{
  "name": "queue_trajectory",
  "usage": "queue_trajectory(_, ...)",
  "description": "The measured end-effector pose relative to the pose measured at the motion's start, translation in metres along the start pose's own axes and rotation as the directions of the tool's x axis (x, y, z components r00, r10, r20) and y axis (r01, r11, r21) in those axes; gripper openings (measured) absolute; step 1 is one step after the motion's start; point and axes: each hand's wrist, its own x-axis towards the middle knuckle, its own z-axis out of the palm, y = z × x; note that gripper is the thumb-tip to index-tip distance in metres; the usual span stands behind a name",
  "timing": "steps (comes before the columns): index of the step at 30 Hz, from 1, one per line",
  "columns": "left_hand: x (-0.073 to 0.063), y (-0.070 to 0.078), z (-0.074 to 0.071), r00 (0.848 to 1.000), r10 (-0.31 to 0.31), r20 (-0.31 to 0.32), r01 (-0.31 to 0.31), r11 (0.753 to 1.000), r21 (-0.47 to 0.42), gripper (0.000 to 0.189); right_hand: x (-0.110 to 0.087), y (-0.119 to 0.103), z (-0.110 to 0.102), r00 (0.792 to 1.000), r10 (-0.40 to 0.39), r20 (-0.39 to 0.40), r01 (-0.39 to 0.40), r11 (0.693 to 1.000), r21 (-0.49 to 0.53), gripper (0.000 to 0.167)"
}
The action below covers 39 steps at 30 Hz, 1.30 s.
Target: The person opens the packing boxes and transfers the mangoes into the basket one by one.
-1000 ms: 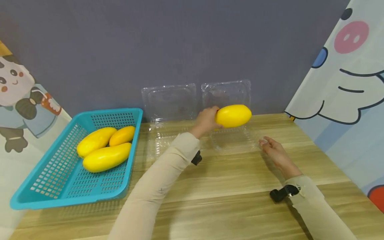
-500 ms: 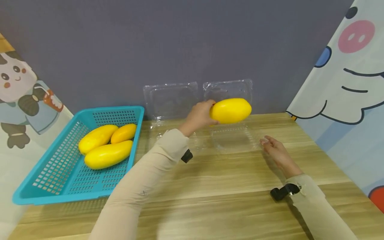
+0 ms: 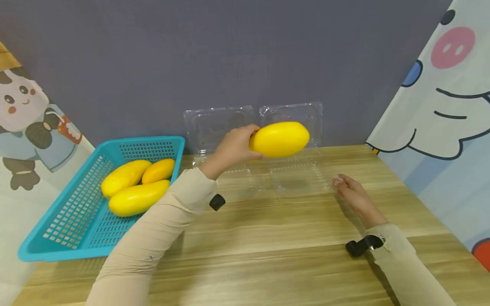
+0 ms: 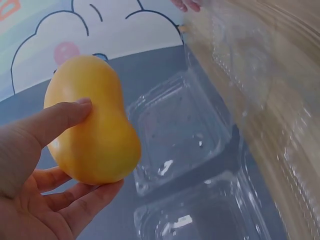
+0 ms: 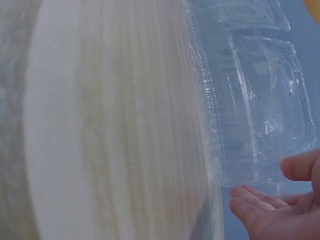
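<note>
My left hand (image 3: 235,146) holds a large, smooth, yellow papaya-like fruit (image 3: 281,139) up in the air, its long axis pointing right. In the left wrist view the thumb lies on one face of the fruit, fingers around the opposite side, and a slight waist shows. Behind and below it stands a clear plastic clamshell box (image 3: 320,173), lid raised against the back wall. My right hand (image 3: 354,197) is at this box's right side, fingertips right at its edge; in the right wrist view the fingers are fairly straight, thumb apart. Left of it is a second open clamshell box (image 3: 245,111), partly hidden by my left hand.
A turquoise plastic basket (image 3: 49,250) stands on the left with three more yellow fruits (image 3: 138,197) inside. The wooden table (image 3: 275,263) ends at a grey back wall (image 3: 229,51). Cartoon-printed sheets (image 3: 440,119) border both sides.
My left hand has carried the yellow fruit up and leftward, away from the right box, uncovering more of that box's base. The right hand stays in place.
</note>
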Motion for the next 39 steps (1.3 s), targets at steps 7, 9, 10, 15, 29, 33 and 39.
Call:
queue_trajectory(7, -0.018, -0.021, -0.016, 0.999, -0.031, -0.021, 0.031, 0.999, -0.024, 0.071, 0.002, -0.001, -0.001, 1.0, 0.0, -0.003, 0.0, 1.0, 0.002, 0.06)
queue_trajectory(9, -0.024, -0.025, -0.019, 0.999, -0.039, -0.021, 0.039, 0.999, -0.032, 0.07, 0.002, -0.002, -0.002, 1.0, 0.002, -0.002, -0.002, 1.0, 0.0, 0.059)
queue_trajectory(10, -0.027, -0.027, -0.021, 0.999, -0.043, -0.018, 0.042, 0.998, -0.036, 0.069, 0.002, -0.002, -0.002, 1.0, 0.004, -0.001, -0.004, 1.0, -0.003, 0.059)
queue_trajectory(15, -0.04, -0.036, -0.026, 0.998, -0.059, -0.008, 0.058, 0.998, -0.039, 0.07, 0.0, -0.002, -0.003, 1.0, 0.008, 0.015, -0.008, 1.0, -0.008, 0.057)
queue_trajectory(29, -0.072, -0.067, -0.045, 0.993, -0.119, -0.026, 0.118, 0.993, -0.029, 0.072, 0.002, -0.003, 0.0, 1.0, 0.011, 0.016, -0.011, 1.0, 0.007, 0.057)
queue_trajectory(33, -0.08, -0.073, -0.055, 0.988, -0.144, -0.049, 0.144, 0.99, -0.006, 0.074, 0.002, -0.002, 0.0, 1.0, 0.003, 0.018, -0.003, 1.0, 0.01, 0.058)
queue_trajectory(39, -0.094, -0.078, -0.067, 0.984, -0.167, -0.063, 0.167, 0.986, 0.004, 0.074, 0.002, -0.002, 0.002, 1.0, 0.009, 0.009, -0.009, 1.0, 0.008, 0.06)
